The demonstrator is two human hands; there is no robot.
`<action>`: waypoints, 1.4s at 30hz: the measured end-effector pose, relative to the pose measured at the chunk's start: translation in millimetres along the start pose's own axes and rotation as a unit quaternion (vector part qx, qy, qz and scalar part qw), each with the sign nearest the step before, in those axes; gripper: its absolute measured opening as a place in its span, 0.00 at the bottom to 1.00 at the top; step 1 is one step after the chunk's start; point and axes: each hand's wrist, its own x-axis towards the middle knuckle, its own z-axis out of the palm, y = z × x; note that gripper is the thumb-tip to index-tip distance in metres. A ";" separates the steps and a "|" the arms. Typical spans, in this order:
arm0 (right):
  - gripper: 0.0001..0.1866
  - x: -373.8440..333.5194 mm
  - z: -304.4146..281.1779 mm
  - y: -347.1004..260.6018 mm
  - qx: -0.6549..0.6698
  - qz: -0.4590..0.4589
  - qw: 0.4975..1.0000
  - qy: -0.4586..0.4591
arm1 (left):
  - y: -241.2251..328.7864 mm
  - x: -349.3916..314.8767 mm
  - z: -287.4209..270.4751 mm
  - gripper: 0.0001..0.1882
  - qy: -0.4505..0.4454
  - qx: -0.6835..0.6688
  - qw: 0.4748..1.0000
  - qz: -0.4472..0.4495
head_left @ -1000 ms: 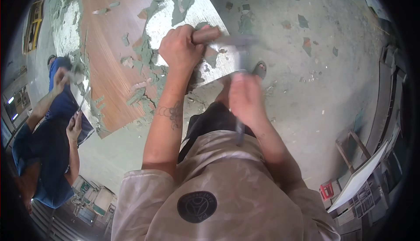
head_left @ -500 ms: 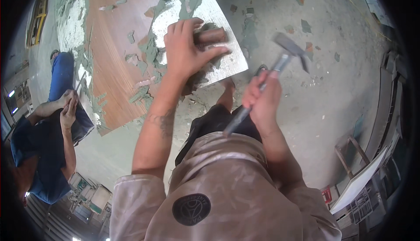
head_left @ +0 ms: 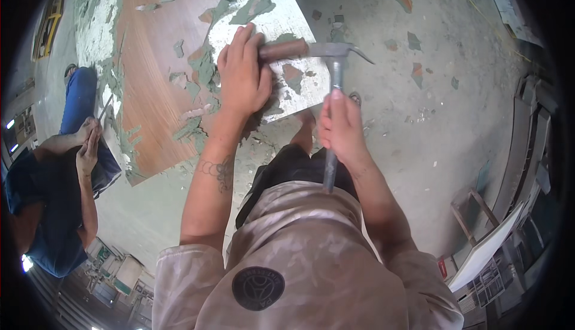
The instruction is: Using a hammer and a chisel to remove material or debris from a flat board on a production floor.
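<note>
My left hand [head_left: 242, 78] is closed around a chisel [head_left: 284, 50] with a thick brown handle, held low over the board; its blade is hidden beneath my fingers. In my right hand [head_left: 342, 123] is a claw hammer [head_left: 336, 77] with a grey metal shaft, gripped partway along. Its face meets the butt of the chisel handle, and the curved claw points right. Under my left hand lies a wood-grain board [head_left: 159, 84] with white bare strips and cracked green filler [head_left: 257, 0] along both sides. Loose flakes lie on it.
Another person [head_left: 54, 210] sits at the left, hands together on a thin tool at the board's far side. Green and brown chips [head_left: 414, 41] litter the concrete floor [head_left: 419, 168]. At the right lean a white panel [head_left: 488, 246] and a metal frame [head_left: 473, 210].
The hammer has swung left from beside the board onto the chisel's butt, its shaft now nearly upright in view. My left thumb has drawn in from along the handle.
</note>
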 end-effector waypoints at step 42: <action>0.21 -106.8 -80.3 -53.6 -0.027 -0.122 0.980 0.157 | 21.0 -4.8 -4.5 0.15 0.053 -0.018 0.990 0.127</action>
